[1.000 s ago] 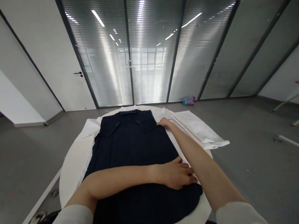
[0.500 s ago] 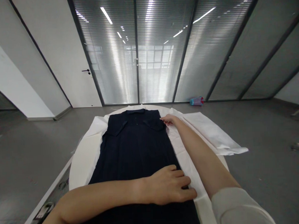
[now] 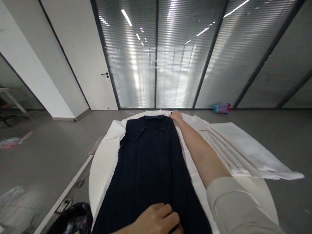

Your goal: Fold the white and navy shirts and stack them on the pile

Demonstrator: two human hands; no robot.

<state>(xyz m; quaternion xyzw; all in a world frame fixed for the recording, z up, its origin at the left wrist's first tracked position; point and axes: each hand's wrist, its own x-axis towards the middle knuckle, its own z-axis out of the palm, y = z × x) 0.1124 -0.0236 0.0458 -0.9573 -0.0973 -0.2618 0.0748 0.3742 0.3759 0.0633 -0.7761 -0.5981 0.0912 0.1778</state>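
Note:
A navy polo shirt (image 3: pixel 147 165) lies spread on white sheeting over a round white table (image 3: pixel 99 180), collar at the far end. One short sleeve shows on its left front; a lengthwise fold runs down its right side. My right hand (image 3: pixel 175 115) reaches to the far right shoulder beside the collar, its fingers closed on the cloth there. Near the hem, my left hand (image 3: pixel 158 221) rests on the lower right of the shirt with curled fingers gripping fabric; its fingertips are partly hidden.
Folded white sheets (image 3: pixel 249 148) overhang the table's right edge. A bin lined with a black bag (image 3: pixel 72 225) stands at the lower left, beside a power socket (image 3: pixel 64 205). A blue and pink basket (image 3: pixel 222 108) lies by the glass wall. Clear plastic (image 3: pixel 10 197) litters the left floor.
My right hand has moved up to the shoulder beside the collar. My left hand has drawn left and nearer. The shirt's right side is folded inward, covering the right sleeve. The view has shifted left.

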